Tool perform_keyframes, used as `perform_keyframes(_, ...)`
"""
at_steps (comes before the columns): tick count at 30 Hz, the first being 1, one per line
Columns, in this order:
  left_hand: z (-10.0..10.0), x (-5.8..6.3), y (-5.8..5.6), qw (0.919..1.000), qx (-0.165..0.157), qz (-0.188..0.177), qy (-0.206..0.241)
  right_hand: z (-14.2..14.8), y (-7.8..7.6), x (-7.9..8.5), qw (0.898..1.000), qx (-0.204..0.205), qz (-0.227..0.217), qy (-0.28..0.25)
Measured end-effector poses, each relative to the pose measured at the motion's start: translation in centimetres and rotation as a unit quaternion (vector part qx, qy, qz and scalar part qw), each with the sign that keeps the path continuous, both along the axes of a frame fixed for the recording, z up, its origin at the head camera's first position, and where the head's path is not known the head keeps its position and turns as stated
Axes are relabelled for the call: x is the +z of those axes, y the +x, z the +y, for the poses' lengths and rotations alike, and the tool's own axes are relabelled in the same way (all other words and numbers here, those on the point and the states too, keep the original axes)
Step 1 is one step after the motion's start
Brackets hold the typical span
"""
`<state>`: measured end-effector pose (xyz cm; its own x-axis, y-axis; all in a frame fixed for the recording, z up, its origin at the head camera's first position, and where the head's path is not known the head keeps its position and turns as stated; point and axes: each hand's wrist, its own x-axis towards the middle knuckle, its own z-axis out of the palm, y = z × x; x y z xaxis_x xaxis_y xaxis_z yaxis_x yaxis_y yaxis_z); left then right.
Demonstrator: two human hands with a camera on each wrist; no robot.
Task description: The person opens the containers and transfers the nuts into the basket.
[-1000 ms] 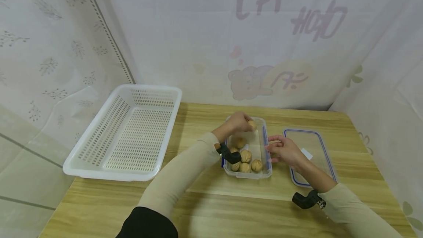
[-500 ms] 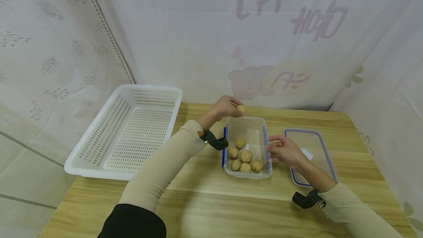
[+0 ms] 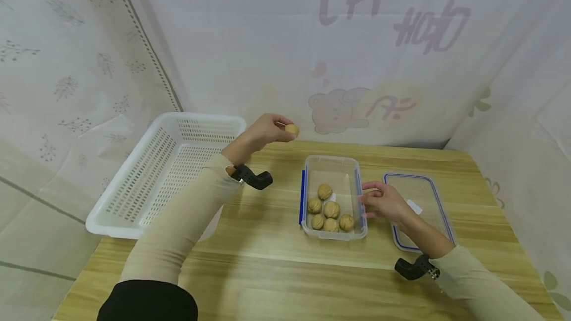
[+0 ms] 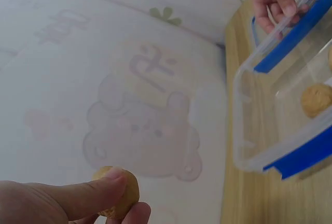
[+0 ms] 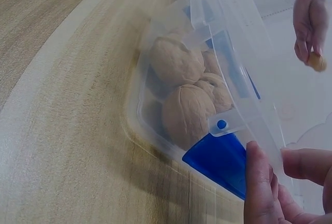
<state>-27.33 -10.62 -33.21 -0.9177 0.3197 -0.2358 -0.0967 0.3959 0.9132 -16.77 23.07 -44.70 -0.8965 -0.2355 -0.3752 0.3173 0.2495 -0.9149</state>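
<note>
A pale cream sleeve (image 3: 176,227) covers the left forearm, softly creased along its length, and above it comes a wide black sleeve (image 3: 149,301). The right forearm wears a matching cream sleeve (image 3: 477,279), also lightly wrinkled. Strapped near each wrist is a matte black fitting, the left one (image 3: 254,177) bent and blunt-ended, the right one (image 3: 412,268) similarly elbowed with a rounded tip. Small silvery bits (image 3: 433,275) show beside the latter, possibly screws, though too small to be sure. The left hand (image 3: 267,130) and right hand (image 3: 385,203) are bare.
</note>
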Motion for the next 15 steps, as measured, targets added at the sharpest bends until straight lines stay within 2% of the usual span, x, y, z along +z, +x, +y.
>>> perform_keyframes(5, -2.9, 0.4, -0.3, 0.9999, 0.015, -0.006, -0.002, 0.0, 0.1, 0.1, 1.0, -0.001, 0.0, -0.003)
perform_keyframes(8, -4.6, 0.3, -0.3, 0.9999, 0.014, -0.002, -0.004, 0.1, 0.2, 0.1, 1.0, 0.002, 0.002, -0.004)
perform_keyframes(15, -8.3, 0.3, 0.3, 0.9995, 0.022, 0.011, -0.019, 0.2, 0.3, 0.0, 1.0, -0.002, 0.002, 0.007)
